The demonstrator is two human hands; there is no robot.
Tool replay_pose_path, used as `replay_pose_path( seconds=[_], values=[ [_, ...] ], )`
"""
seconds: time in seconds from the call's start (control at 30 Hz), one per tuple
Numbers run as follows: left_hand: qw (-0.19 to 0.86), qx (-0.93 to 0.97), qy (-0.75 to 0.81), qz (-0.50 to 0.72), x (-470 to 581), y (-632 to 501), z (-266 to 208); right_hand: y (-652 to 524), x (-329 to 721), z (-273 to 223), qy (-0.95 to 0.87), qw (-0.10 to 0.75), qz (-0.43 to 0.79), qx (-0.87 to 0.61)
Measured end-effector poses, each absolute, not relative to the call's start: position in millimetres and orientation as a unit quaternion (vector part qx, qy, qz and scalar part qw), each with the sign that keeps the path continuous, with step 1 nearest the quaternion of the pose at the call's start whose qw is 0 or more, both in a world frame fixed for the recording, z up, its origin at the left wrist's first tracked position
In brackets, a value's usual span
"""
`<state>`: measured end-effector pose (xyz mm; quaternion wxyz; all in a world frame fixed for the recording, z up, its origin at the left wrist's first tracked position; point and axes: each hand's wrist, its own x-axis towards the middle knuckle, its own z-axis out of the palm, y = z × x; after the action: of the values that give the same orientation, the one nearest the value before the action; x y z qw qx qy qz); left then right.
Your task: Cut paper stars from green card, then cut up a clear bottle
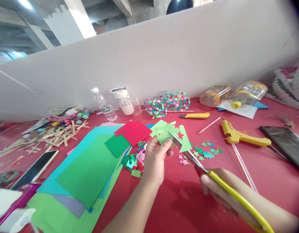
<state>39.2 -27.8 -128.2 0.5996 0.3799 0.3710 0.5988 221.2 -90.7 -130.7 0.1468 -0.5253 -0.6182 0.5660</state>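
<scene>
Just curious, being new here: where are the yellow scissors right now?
In the head view, the yellow scissors are right of centre in the right hand, their blades at the green paper held in the left hand.

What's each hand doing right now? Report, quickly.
Left hand: closed, grip pinching a light green paper piece.
Right hand: closed, holding yellow-handled scissors, blades at that paper.

Paper sheets (88,165) lie on the table (170,187), left of the left hand (156,158); craft sticks (65,139) lie behind them, further left. A water bottle (105,106) and a cup (123,103) stand before the wall (139,61), bottle leftmost. Loose stars (208,154) lie beyond the right hand (219,186), left of the glue gun (247,138); a phone (285,145) lies right of that.
</scene>
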Motion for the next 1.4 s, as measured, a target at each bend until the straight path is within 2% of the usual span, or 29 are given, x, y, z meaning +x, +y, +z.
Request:
replay_pose_path(
  seconds=[0.27, 0.57, 0.73, 0.87, 1.07, 1.23, 1.4],
  values=[
    [0.591, 0.401, 0.366, 0.596, 36, -25, -126, -88, 224, -137, -0.641, 0.155, 0.526, -0.536],
    [0.588, 0.338, 0.384, 0.626, 32, -19, -132, -83, 222, -139, -0.604, 0.137, 0.558, -0.552],
    [0.608, 0.364, 0.393, 0.585, 37, -23, -132, -87, 220, -142, -0.598, 0.151, 0.541, -0.571],
    [0.592, 0.37, 0.384, 0.605, 37, -22, -131, -88, 222, -143, -0.607, 0.152, 0.534, -0.569],
    [0.582, 0.372, 0.353, 0.631, 31, -18, -127, -87, 223, -138, -0.612, 0.153, 0.553, -0.545],
    [0.574, 0.404, 0.371, 0.608, 26, -17, -125, -88, 229, -134, -0.609, 0.168, 0.561, -0.534],
    [0.606, 0.386, 0.366, 0.592, 24, -14, -123, -91, 239, -146, -0.53, 0.198, 0.651, -0.507]
  ],
)
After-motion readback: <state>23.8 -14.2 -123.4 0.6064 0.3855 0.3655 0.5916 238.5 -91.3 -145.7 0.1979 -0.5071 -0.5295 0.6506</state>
